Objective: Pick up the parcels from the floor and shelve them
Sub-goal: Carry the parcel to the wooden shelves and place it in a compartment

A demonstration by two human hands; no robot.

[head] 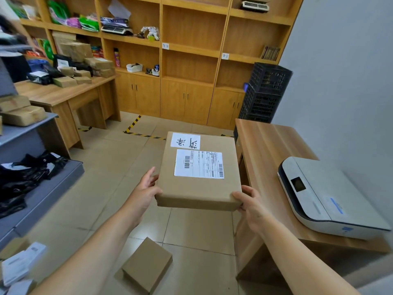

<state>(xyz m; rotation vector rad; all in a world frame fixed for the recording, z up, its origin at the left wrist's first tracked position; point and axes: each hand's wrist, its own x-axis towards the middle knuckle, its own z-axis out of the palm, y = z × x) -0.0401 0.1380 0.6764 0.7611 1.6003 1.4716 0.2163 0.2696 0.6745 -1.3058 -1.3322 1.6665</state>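
Note:
A flat brown cardboard parcel (pixel 197 188) with two white labels on top is held level in front of me, above the tiled floor. My left hand (pixel 146 188) grips its near left corner and my right hand (pixel 248 201) grips its near right corner. A smaller plain brown parcel (pixel 146 265) lies on the floor below, between my forearms. The grey metal shelf rack (pixel 42 188) stands at the left, with black bagged parcels on a lower level and brown boxes (pixel 21 112) higher up.
A wooden counter (pixel 268 150) at the right carries a white machine (pixel 325 196). Wooden wall shelving (pixel 191 50) fills the back, with stacked black crates (pixel 263 94) beside it. A desk (pixel 63 96) piled with parcels stands at the left. White packets (pixel 23 260) lie bottom left.

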